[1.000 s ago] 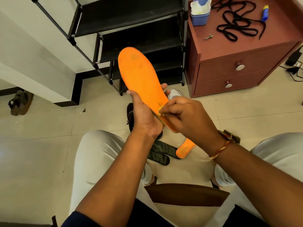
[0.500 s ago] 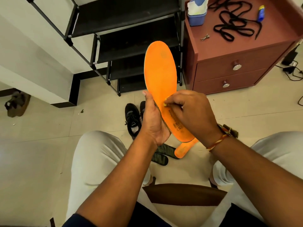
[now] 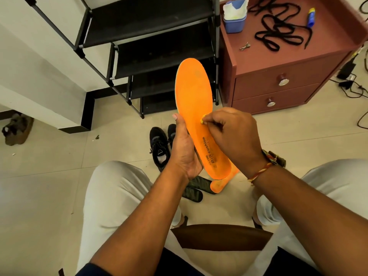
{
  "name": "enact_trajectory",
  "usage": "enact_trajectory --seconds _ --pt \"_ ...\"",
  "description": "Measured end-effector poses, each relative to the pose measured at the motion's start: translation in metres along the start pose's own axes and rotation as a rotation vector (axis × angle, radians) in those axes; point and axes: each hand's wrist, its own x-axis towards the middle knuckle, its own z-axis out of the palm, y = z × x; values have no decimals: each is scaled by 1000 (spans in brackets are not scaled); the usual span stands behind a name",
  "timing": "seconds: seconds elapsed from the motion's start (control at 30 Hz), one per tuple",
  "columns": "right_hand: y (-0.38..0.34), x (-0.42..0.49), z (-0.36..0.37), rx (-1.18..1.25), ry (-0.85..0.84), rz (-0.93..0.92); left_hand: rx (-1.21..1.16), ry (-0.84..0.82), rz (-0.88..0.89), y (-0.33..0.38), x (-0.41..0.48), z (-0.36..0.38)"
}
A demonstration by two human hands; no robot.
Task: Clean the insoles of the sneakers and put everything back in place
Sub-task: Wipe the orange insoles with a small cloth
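Insole [image 3: 194, 108] points toe away from person, heel in left hand [image 3: 183, 154].

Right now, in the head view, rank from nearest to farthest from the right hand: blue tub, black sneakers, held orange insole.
1. orange insole: the right hand presses a small yellow bit against it.
2. black sneakers: on the floor, leftward.
3. blue tub: on the cabinet top, beyond.

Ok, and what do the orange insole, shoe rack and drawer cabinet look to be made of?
Orange insole: likely foam, matte top with printed lettering and scuffs. Shoe rack: thin black metal-looking tubes, dull dusty shelves, perhaps fabric. Drawer cabinet: reddish-brown board, probably laminated wood, satin face, shiny metal-looking knobs. The small yellow piece pinched by the right hand is too small to tell.
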Motion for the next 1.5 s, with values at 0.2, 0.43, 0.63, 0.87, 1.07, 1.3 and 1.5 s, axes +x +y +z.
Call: enact_trajectory --seconds 0.2,0.43,0.63,0.87,1.07,1.3,1.5 --pt "-30 -11 8 198 -60 51 -28 -1 -26 0 4 -6" --pt "-18 0 2 31 4 31 41 27 -30 -7 -4 2" --pt "4 12 -12 43 79 187 149 28 -45 -13 -8 5" --pt "-27 -8 6 184 -54 108 58 54 -33 -5 -3 0" --pt "-5 6 -3 27 71 103 112 40 -31 -7 -4 2" --pt "-6 5 -6 161 84 218 181 42 -65 -9 -6 3" --pt "-16 6 -5 233 58 163 236 3 -71 -9 -9 8"
